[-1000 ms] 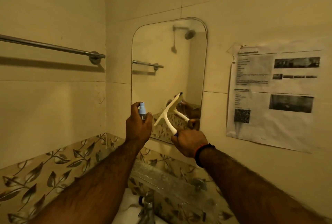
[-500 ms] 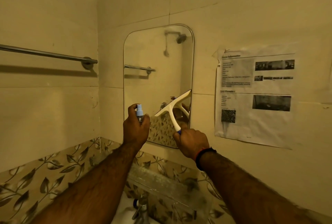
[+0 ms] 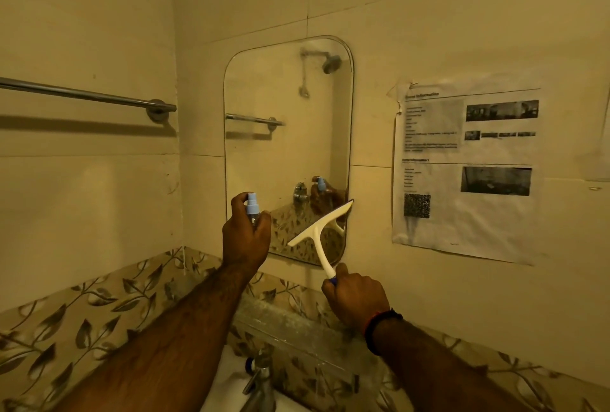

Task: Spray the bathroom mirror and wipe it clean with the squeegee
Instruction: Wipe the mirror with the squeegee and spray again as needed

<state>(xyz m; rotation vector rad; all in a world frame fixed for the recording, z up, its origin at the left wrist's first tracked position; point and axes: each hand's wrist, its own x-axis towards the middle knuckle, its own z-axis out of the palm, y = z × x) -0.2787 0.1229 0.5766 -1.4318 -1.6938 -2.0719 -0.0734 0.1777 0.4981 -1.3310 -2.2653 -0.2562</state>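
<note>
A tall rounded mirror (image 3: 287,121) hangs on the tiled wall ahead. My left hand (image 3: 244,236) grips a small spray bottle with a blue nozzle (image 3: 252,207), held upright just left of the mirror's lower edge. My right hand (image 3: 358,292) grips the handle of a white squeegee (image 3: 318,230). Its blade slants across the mirror's lower right corner, and whether it touches the glass I cannot tell. The bottle's body is mostly hidden inside my fist.
A chrome towel rail (image 3: 89,96) runs along the left wall. A printed paper sheet (image 3: 465,167) is taped to the wall right of the mirror. Below are a glass shelf (image 3: 297,342), a tap (image 3: 260,382) and a white basin edge (image 3: 224,388).
My right hand has drawn the squeegee down and back, its blade now slanting across the mirror's lower right corner. The view has pulled back, showing more wall. The left hand still holds the bottle.
</note>
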